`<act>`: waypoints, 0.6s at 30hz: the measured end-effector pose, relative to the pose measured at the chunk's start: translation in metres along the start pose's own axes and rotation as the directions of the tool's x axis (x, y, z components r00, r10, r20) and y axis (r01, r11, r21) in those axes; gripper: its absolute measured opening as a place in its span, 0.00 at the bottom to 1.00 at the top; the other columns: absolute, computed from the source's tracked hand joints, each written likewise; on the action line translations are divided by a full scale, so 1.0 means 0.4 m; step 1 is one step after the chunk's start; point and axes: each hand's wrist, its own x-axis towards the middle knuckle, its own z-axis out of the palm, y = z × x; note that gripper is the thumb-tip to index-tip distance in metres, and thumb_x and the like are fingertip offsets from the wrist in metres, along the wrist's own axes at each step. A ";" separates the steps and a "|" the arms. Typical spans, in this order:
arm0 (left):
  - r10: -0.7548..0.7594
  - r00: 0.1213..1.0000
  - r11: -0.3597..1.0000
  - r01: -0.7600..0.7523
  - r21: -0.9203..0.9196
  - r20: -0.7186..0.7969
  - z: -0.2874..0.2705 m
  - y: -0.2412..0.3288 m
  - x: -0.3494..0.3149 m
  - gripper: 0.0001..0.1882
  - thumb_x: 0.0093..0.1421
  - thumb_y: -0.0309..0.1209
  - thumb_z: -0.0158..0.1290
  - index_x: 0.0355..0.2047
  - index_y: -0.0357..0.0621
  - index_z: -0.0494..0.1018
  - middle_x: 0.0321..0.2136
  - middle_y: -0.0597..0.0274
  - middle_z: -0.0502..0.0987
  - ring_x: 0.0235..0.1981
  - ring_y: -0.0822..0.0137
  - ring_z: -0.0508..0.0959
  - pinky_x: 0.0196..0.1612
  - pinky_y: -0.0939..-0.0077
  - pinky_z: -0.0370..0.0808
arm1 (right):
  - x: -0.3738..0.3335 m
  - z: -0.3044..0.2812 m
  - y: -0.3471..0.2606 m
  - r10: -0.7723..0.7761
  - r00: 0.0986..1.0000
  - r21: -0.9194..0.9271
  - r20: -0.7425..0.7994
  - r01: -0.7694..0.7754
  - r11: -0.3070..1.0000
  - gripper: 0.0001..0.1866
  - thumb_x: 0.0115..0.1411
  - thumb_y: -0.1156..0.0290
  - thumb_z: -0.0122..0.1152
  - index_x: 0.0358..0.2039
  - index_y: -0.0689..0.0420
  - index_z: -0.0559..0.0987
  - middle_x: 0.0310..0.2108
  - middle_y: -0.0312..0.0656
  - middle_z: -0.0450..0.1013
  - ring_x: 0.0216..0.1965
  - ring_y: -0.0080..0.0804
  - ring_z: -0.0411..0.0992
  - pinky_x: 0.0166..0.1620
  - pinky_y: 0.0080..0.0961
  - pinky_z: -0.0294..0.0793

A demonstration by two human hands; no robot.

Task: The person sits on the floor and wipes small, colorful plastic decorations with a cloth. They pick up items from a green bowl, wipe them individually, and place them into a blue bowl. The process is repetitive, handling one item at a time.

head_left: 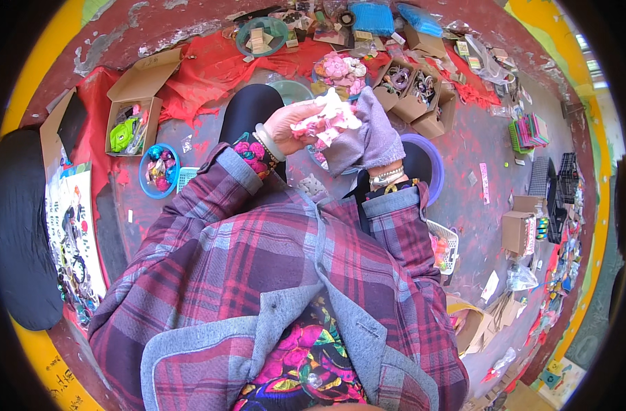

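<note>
My left hand [289, 127], wearing a pale bangle, is closed on a white and pink ruffled fabric piece [333, 118], which looks like a scrunchie or hair bow. A lilac-grey cloth [374, 133] covers my right hand [386, 168], so only the part next to the beaded bracelets shows. The cloth touches the right side of the fabric piece, and the fingers under it are hidden. Both hands are raised above my lap. Just beyond them lies a heap of pink and white ruffled pieces [340, 70] in a container.
A purple basin [433, 164] stands beside my right knee. On the left are a blue basket [143, 179] of shiny items and an open carton [152, 116]. Cartons of hair bands [421, 88] sit ahead to the right. A white basket [452, 257] is near my right elbow.
</note>
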 end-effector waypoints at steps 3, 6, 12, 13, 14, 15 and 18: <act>-0.047 0.988 0.973 0.077 -0.216 0.144 -0.006 0.011 -0.014 0.19 0.62 0.32 0.40 0.49 0.32 0.62 0.47 0.45 0.69 0.45 0.54 0.73 0.35 0.66 0.77 | -0.034 0.009 -0.004 -0.120 0.991 -0.134 -0.051 0.112 0.985 0.23 0.62 0.54 0.44 0.51 0.58 0.66 0.39 0.45 0.70 0.33 0.36 0.73 0.36 0.27 0.75; 0.027 0.930 0.945 0.095 -0.313 0.366 -0.025 0.023 -0.030 0.19 0.61 0.31 0.40 0.50 0.34 0.62 0.46 0.45 0.69 0.43 0.54 0.73 0.34 0.63 0.77 | -0.038 0.019 -0.006 -0.196 0.977 -0.187 -0.084 0.178 0.966 0.23 0.63 0.55 0.42 0.55 0.51 0.62 0.42 0.47 0.67 0.32 0.36 0.73 0.34 0.30 0.75; 0.058 0.826 0.809 0.290 -0.511 0.561 -0.035 -0.016 -0.009 0.20 0.56 0.26 0.43 0.49 0.32 0.60 0.32 0.49 0.72 0.22 0.63 0.70 0.21 0.79 0.72 | -0.026 0.006 -0.002 -0.140 0.987 -0.191 -0.079 0.123 0.974 0.27 0.62 0.50 0.43 0.49 0.61 0.63 0.25 0.47 0.71 0.29 0.36 0.72 0.32 0.27 0.74; 0.006 0.837 0.797 0.327 -0.507 0.548 -0.040 -0.025 -0.005 0.20 0.56 0.26 0.43 0.49 0.32 0.60 0.33 0.49 0.72 0.23 0.63 0.71 0.21 0.78 0.73 | -0.015 -0.003 0.004 -0.197 0.980 -0.240 0.008 0.193 0.952 0.28 0.61 0.50 0.43 0.50 0.62 0.63 0.26 0.47 0.71 0.30 0.36 0.72 0.33 0.26 0.73; -0.046 0.839 0.778 0.370 -0.508 0.542 -0.045 -0.041 -0.001 0.20 0.56 0.26 0.43 0.49 0.32 0.61 0.34 0.50 0.72 0.23 0.63 0.72 0.22 0.77 0.73 | -0.015 0.006 0.005 -0.251 0.964 -0.288 0.090 0.266 0.920 0.29 0.61 0.49 0.44 0.50 0.62 0.62 0.28 0.48 0.71 0.31 0.35 0.72 0.34 0.26 0.73; -0.067 0.883 0.786 0.334 -0.520 0.464 -0.055 -0.067 -0.002 0.22 0.59 0.28 0.41 0.53 0.32 0.57 0.41 0.45 0.70 0.20 0.64 0.70 0.20 0.78 0.74 | -0.026 0.012 0.005 -0.322 0.939 -0.408 0.123 0.344 0.846 0.30 0.60 0.49 0.45 0.51 0.62 0.62 0.31 0.47 0.70 0.32 0.33 0.71 0.35 0.25 0.72; -0.145 0.934 0.811 0.301 -0.501 0.326 -0.059 -0.118 0.005 0.22 0.58 0.27 0.42 0.53 0.32 0.58 0.42 0.48 0.70 0.30 0.57 0.73 0.24 0.75 0.76 | -0.049 0.053 0.000 -0.303 0.950 -0.248 0.076 0.312 0.917 0.31 0.60 0.49 0.46 0.53 0.61 0.59 0.39 0.45 0.68 0.35 0.28 0.70 0.39 0.24 0.70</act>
